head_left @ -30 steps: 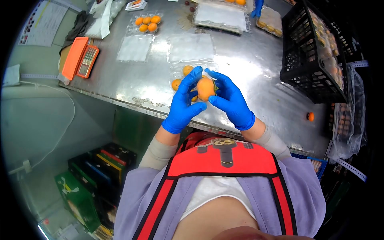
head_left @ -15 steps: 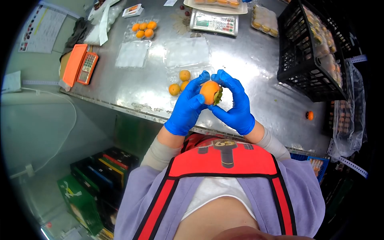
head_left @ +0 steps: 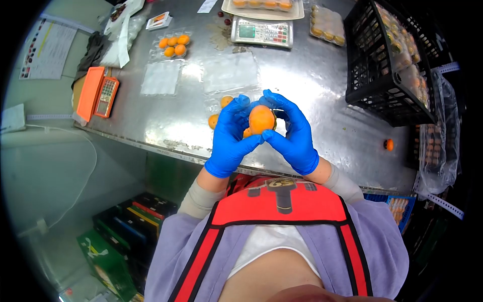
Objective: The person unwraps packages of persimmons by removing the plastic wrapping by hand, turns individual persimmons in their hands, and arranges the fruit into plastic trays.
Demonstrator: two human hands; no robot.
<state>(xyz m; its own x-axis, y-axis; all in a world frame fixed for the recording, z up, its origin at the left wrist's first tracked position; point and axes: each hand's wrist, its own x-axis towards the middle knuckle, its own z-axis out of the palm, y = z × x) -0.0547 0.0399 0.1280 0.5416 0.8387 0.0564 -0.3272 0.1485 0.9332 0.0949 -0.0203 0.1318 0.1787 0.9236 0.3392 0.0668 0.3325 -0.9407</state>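
Note:
An orange persimmon [head_left: 262, 120] is held up between my two blue-gloved hands, its smooth side facing up and its leafy side mostly hidden. My left hand [head_left: 231, 136] curves around it from the left, thumb against the fruit. On the right, my right hand [head_left: 293, 133] grips it with the thumb at its lower edge. Behind and below my hands lies a clear plastic tray, partly covered, with a few persimmons [head_left: 227, 101] in it. Its open clear lid [head_left: 230, 72] rests flat just beyond.
Farther back are a filled clear fruit pack [head_left: 174, 46], a silver scale [head_left: 262, 32] and another pack [head_left: 327, 25]. An orange scale [head_left: 97, 94] stands left. A black crate [head_left: 390, 65] and a loose persimmon [head_left: 389, 144] are on the right. The metal table's edge [head_left: 151, 146] runs near me.
The persimmon has been turned between my hands, so its green leaves, visible half a second ago, are now mostly hidden. The view has shifted slightly, showing more of the silver scale than at first.

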